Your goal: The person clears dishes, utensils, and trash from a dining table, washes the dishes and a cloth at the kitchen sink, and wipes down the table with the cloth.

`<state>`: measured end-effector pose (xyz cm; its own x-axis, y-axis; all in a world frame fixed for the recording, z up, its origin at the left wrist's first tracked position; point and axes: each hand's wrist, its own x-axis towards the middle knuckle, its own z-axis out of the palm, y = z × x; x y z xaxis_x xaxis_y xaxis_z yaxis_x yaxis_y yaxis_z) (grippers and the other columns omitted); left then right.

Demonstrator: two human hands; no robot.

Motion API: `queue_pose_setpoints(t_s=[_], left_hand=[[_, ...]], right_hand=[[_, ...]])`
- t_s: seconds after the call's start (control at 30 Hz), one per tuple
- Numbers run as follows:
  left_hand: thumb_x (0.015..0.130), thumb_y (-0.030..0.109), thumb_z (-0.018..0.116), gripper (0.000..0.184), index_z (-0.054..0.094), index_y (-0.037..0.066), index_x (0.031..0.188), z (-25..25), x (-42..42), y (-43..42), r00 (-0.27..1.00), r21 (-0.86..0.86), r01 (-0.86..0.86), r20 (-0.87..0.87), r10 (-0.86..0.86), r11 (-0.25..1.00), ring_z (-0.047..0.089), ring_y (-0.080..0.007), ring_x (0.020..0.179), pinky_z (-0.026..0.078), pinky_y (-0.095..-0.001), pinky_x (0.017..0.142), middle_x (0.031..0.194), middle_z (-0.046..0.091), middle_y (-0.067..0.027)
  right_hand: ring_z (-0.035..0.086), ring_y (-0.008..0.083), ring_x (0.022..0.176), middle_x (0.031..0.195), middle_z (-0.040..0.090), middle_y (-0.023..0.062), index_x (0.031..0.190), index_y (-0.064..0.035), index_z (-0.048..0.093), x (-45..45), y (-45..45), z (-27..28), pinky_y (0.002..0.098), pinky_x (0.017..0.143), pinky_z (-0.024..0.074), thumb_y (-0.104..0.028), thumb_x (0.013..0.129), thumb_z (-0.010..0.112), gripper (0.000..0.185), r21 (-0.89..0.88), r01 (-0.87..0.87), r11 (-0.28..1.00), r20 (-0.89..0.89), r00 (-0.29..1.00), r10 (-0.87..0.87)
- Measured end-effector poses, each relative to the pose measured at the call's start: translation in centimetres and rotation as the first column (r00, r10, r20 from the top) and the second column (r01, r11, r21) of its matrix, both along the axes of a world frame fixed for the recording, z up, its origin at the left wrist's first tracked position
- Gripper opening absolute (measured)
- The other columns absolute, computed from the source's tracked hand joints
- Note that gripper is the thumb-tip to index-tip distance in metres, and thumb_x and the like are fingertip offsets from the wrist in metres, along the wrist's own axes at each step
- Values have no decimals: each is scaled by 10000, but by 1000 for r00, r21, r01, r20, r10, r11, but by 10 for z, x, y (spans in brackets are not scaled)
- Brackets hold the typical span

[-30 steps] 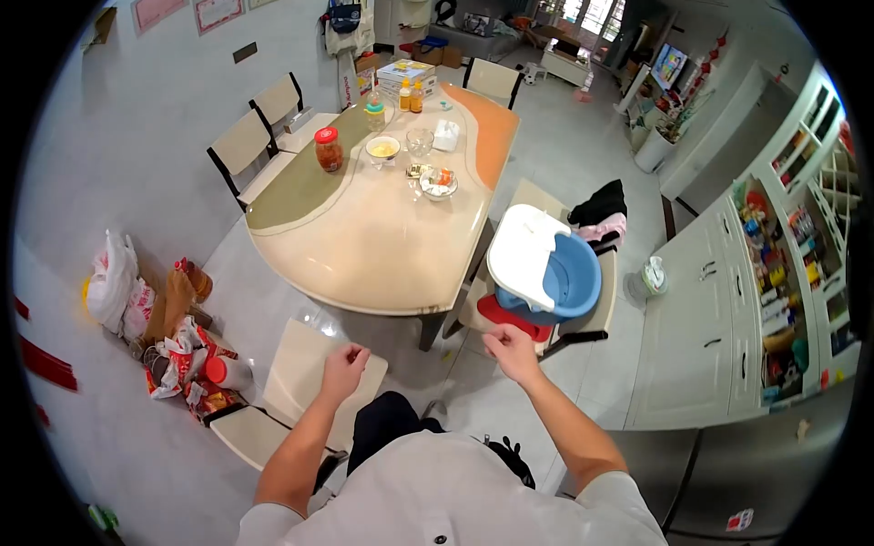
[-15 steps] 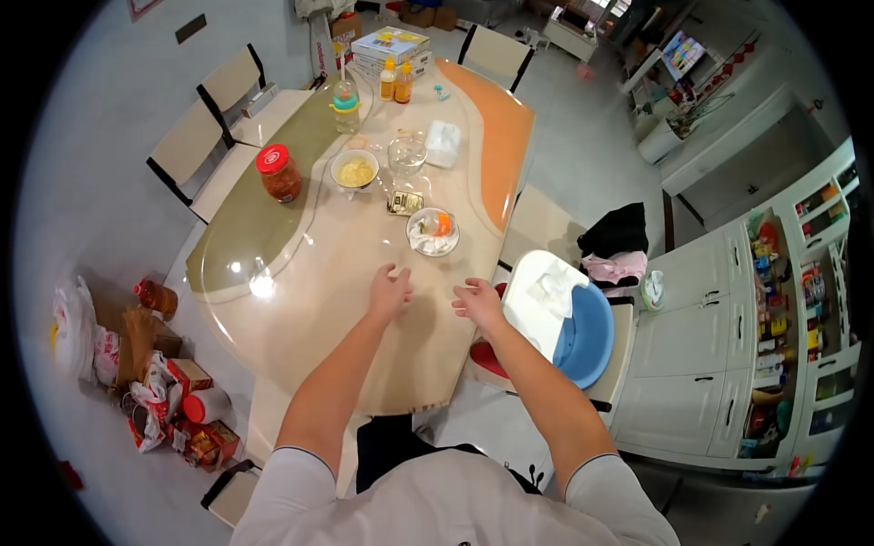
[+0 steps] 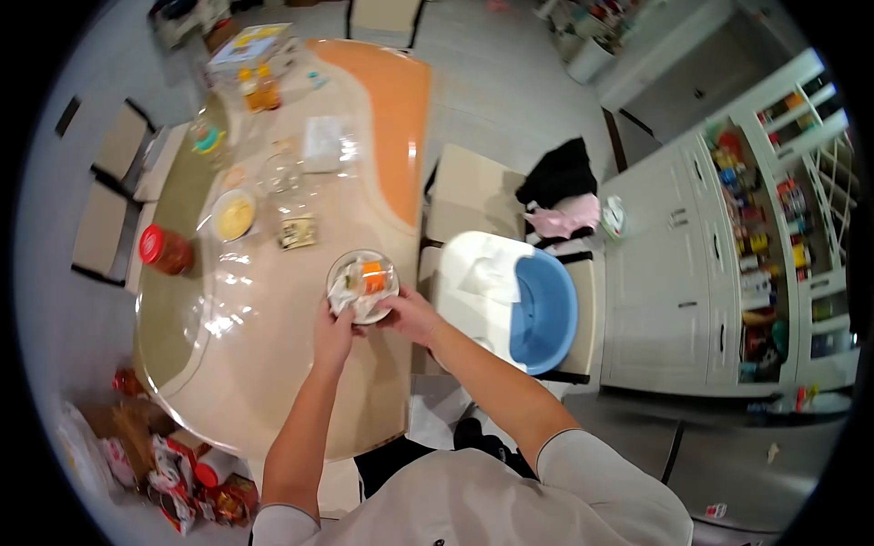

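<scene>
Both my hands grip a small white bowl (image 3: 331, 275) low over the near right part of the table. Inside it lie crumpled white tissue (image 3: 342, 297) and a clear piece of packaging with an orange label (image 3: 372, 277). My left hand (image 3: 334, 333) closes on the near left rim, thumb at the edge. On the right side, my right hand (image 3: 411, 315) holds the rim, its fingers partly hidden beneath. Whether the bowl touches the table, I cannot tell. Beyond it lie a small printed packet (image 3: 297, 231) and a bowl of yellow food (image 3: 235, 217).
A red-lidded jar (image 3: 166, 250) stands at the left, with a clear container (image 3: 280, 173) farther in. Orange bottles (image 3: 259, 88) and a box (image 3: 250, 45) are at the far end. Right of the table are a white tray (image 3: 460, 305) and a blue basin (image 3: 557, 314) on chairs.
My hands, apart and empty before, have closed on the white bowl. The bowl has come nearer to me, away from the packet. My view has shifted to the right.
</scene>
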<state>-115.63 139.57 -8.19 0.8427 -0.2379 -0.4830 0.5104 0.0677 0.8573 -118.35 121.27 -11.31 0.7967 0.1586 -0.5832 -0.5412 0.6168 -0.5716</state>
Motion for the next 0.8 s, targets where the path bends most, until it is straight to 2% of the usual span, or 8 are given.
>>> queue_pose_setpoints(t_s=[0.1, 0.2, 0.23, 0.3, 0.37, 0.5, 0.6, 0.8], left_hand=[[915, 17, 526, 501, 399, -12, 1399, 36, -48, -38, 994, -70, 39, 101, -31, 997, 654, -153, 821, 540, -269, 538, 1151, 624, -117], [906, 34, 585, 574, 376, 1, 1440, 77, -106, -93, 977, -28, 191, 102, -188, 981, 627, -177, 952, 555, -276, 682, 1218, 579, -140], [879, 50, 629, 644, 357, -1, 1460, 88, -132, -116, 942, 132, 159, 275, -190, 978, 589, -213, 1038, 534, -323, 784, 1272, 535, -163], [824, 89, 706, 763, 338, -8, 1485, 119, -171, -174, 724, 383, 72, 615, -313, 921, 502, -300, 1193, 462, -419, 960, 1368, 446, -210], [767, 147, 769, 812, 384, -33, 1459, 141, -207, -243, 349, 536, -57, 801, -486, 843, 445, -424, 1269, 384, -510, 1047, 1420, 400, -264], [767, 84, 743, 544, 566, 3, 1275, 158, -270, -414, 108, 634, 188, 745, -658, 750, 515, -444, 1159, 416, -522, 971, 1319, 511, -255], [779, 78, 729, 517, 569, 6, 1265, 151, -304, -513, -46, 654, 310, 735, -677, 690, 528, -417, 1131, 428, -508, 932, 1314, 526, -217], [826, 142, 731, 647, 465, 10, 1401, 125, -338, -680, -125, 609, 508, 751, -648, 608, 478, -440, 1244, 389, -496, 1046, 1442, 436, -234]], right_hand=[[664, 229, 1008, 1188, 628, 92, 1363, -51, 478, -58, -38, 44, 369, 783, 584, -2, 879, 607, 503, 45, 95, 994, 98, 990, -99], [628, 244, 1141, 1261, 598, 109, 1406, -44, 434, -127, -101, 59, 394, 896, 574, 46, 868, 586, 567, 108, 161, 981, 92, 981, -171], [625, 243, 1155, 1263, 597, 107, 1420, -46, 427, -152, -127, 75, 396, 919, 568, 52, 862, 590, 589, 113, 167, 979, 99, 979, -178], [644, 188, 1033, 1230, 608, 75, 1462, -77, 409, -202, -184, 96, 343, 793, 576, 12, 858, 613, 644, 38, 177, 984, 123, 976, -180], [640, 121, 926, 1168, 626, 37, 1502, -109, 386, -251, -244, 105, 290, 683, 567, -24, 848, 633, 705, 21, 199, 980, 174, 964, -199], [648, 142, 964, 1139, 631, 50, 1516, -121, 369, -353, -366, 121, 277, 683, 562, -37, 852, 630, 719, -8, 285, 958, 148, 948, -281], [652, 159, 985, 1162, 625, 68, 1525, -124, 351, -411, -452, 137, 291, 709, 573, -43, 866, 626, 719, -99, 365, 926, 161, 924, -347], [630, 165, 1052, 1290, 567, 72, 1536, -136, 325, -471, -591, 107, 313, 753, 581, -61, 911, 642, 704, -100, 589, 802, 151, 806, -573]])
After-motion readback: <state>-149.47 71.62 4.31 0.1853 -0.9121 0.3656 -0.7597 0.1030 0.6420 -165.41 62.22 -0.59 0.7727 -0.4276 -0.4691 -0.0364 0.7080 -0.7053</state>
